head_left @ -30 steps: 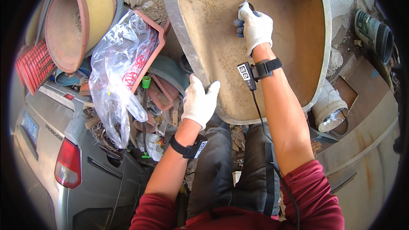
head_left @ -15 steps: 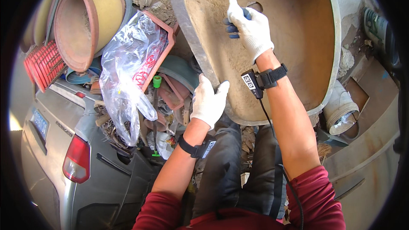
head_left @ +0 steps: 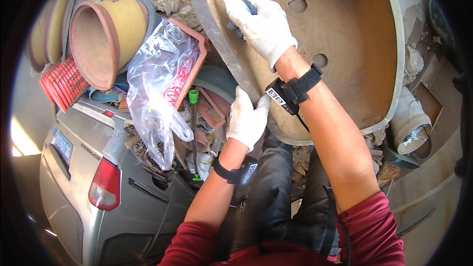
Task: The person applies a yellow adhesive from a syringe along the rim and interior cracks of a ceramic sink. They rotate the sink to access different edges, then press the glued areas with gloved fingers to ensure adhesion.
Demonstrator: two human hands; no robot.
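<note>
A large tan-brown trough planter (head_left: 350, 34) with a pale grey rim fills the upper right, its inside dusty and two round holes in its bottom. My left hand (head_left: 248, 122), in a white knit glove, grips the planter's near left rim, thumb over the edge and fingers on the outer side. Inside the planter, by its left wall, is my right hand (head_left: 263, 29) in a white glove with blue-grey coated fingers. Its fingers are drawn together, and a thin white point with a yellow tip sticks out past them; whether they hold something is unclear.
Left of the planter lie a clear plastic bag (head_left: 160, 76), a yellow pot with a terracotta rim (head_left: 93, 44), red plastic racks (head_left: 64, 83) and a green-handled rod (head_left: 193, 133). A silver car (head_left: 133, 187) stands at lower left, a white bucket (head_left: 411, 128) at right.
My right hand has moved left, from over the planter's middle to its left wall, uncovering both holes. My left hand stays on the rim. The whole view has shifted slightly.
</note>
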